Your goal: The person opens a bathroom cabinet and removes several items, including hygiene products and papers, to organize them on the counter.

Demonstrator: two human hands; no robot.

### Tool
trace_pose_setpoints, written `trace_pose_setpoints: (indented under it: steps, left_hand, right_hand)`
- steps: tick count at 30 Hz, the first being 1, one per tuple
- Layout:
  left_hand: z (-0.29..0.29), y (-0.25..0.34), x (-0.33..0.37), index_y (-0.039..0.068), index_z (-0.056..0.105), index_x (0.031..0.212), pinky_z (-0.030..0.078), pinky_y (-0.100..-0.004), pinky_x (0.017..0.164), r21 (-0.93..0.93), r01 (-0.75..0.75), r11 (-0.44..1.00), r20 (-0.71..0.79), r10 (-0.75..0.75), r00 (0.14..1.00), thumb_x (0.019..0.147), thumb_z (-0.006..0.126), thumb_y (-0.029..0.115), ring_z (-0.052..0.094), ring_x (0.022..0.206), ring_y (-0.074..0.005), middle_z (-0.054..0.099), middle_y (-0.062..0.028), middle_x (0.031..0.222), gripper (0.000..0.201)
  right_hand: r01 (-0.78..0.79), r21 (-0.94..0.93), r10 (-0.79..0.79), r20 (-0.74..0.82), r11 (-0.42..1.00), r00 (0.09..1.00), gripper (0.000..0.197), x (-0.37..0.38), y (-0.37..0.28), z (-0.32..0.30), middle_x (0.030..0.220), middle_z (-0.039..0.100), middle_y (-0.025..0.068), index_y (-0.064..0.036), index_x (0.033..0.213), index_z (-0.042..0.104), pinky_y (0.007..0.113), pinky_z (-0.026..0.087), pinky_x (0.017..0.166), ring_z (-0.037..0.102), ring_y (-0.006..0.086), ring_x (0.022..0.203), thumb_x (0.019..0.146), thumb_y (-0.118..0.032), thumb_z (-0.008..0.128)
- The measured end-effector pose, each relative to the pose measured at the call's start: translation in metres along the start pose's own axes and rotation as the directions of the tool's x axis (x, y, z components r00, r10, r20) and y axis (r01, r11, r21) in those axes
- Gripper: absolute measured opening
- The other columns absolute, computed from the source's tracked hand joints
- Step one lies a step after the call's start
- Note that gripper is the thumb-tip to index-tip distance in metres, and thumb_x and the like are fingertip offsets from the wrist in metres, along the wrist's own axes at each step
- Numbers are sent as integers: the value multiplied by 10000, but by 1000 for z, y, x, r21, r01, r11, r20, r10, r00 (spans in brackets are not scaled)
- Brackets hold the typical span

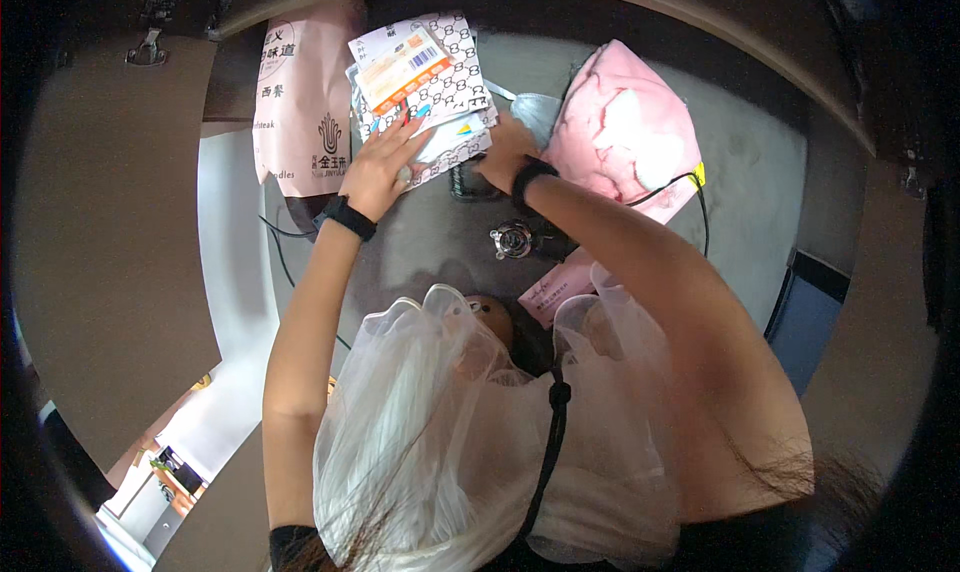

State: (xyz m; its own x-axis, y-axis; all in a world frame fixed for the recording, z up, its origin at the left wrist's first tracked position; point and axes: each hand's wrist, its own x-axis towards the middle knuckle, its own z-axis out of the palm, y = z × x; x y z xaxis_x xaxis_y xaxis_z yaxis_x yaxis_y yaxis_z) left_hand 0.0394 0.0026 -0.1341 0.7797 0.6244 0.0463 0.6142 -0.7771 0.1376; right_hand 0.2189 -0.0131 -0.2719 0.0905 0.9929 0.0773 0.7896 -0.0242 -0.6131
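Note:
My left hand (378,175) lies with fingers stretched over a stack of flat packets; a ring is on one finger. The top patterned packet (455,57) has black interlocking marks on white, with a white and orange label (405,67) across it. Beside the stack's right edge is my right hand (510,155), its fingers bent and mostly hidden, so its grip is unclear. A small dark object (470,182) sits just below that hand. Past it lies a pale blue face mask (538,115). Both wrists wear black bands.
A pink paper bag (305,102) stands left, a pink cloth bundle (625,122) right. Nearer me are a shiny metal piece (512,239), a flat pink packet (560,290) and a brown round thing (490,317). Thin black cables run at both sides; sheer white fabric (420,412) covers my front.

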Motion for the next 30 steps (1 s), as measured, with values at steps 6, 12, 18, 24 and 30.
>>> trace_pose_setpoints:
  steps: [6,12,18,24,30]
  left_hand:
    - [6,-8,1,118,453,1224,309,-454,981,73,47,996,30,-49,998,754,605,201,362,1210,-299,418,-85,1292,501]
    - [20,-15,-4,108,457,1213,219,-499,1016,88,102,991,115,-112,987,760,612,260,303,1249,-291,415,-79,1292,502]
    - [13,-8,-4,135,454,1221,194,-532,1016,29,92,995,255,-97,962,723,641,262,214,1289,-280,303,-53,1360,547]
    - [2,-9,-1,130,509,1168,206,-521,1017,-39,115,993,204,-105,973,723,645,258,234,1285,-268,359,-68,1322,482]
    - [-3,-17,-4,117,551,1099,222,-469,1027,-99,123,987,165,-105,981,719,651,262,280,1267,-250,410,-79,1283,419]
  right_hand:
    - [114,84,-134,295,990,946,446,-19,-4,-58,924,551,224,35,984,436,426,441,756,554,362,861,639,-135,662]
    - [214,43,-209,467,976,859,472,-22,-3,-92,949,526,215,40,1015,399,423,454,732,538,379,880,675,-162,657]
    - [321,180,-367,385,930,847,373,-16,-8,-107,965,507,194,14,993,451,414,446,735,523,362,885,740,-196,626]
    - [337,-183,-257,357,924,898,226,15,-13,-108,955,527,152,-31,939,527,373,426,763,515,284,929,740,-138,540]
    - [380,-249,-242,446,891,861,302,16,-3,-101,809,568,165,-14,897,517,413,440,694,548,343,786,661,-189,588]
